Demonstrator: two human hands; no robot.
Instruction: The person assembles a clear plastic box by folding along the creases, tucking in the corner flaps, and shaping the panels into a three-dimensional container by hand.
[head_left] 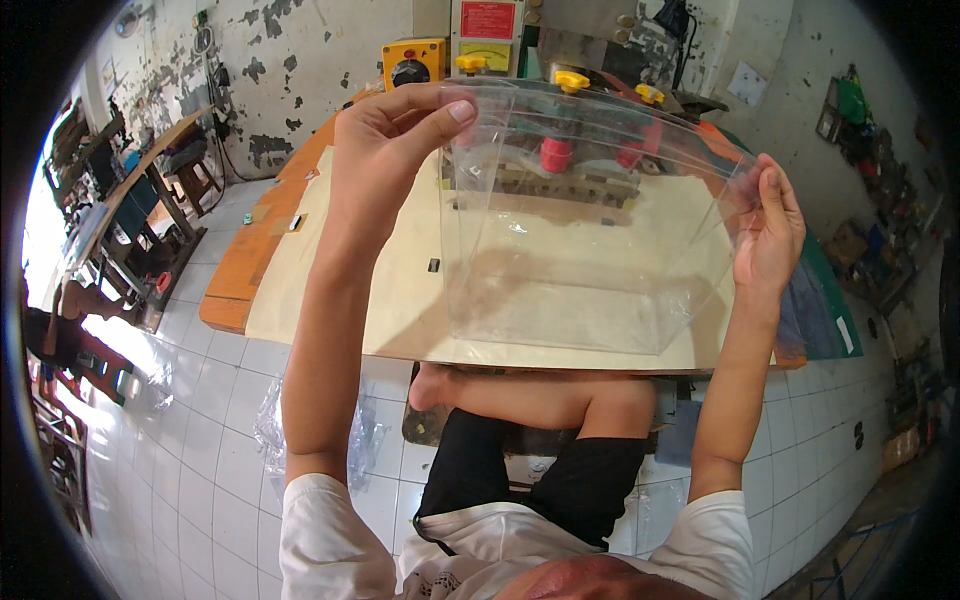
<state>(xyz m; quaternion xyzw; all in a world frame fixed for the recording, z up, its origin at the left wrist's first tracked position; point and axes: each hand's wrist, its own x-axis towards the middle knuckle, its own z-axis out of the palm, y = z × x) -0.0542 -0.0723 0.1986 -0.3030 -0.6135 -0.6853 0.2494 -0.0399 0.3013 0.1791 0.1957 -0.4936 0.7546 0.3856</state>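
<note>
A clear plastic bag or box-shaped sleeve (560, 270) is stretched between my two raised hands above the table. My left hand (400, 135) pinches its upper left corner between thumb and fingers. At the upper right edge, my right hand (770, 225) grips it the same way. The plastic is see-through and creased, with side folds. Its lower edge hangs near the front of the cream sheet (350, 280) covering the table. Through the plastic, a machine part with red knobs (556, 155) shows behind it.
Yellow knobs (571, 81) and a yellow control box (413, 62) stand at the table's far side. The wooden table edge (235, 270) shows at left. A small black piece (434, 265) lies on the sheet. Crumpled clear plastic (270, 430) lies on the tiled floor.
</note>
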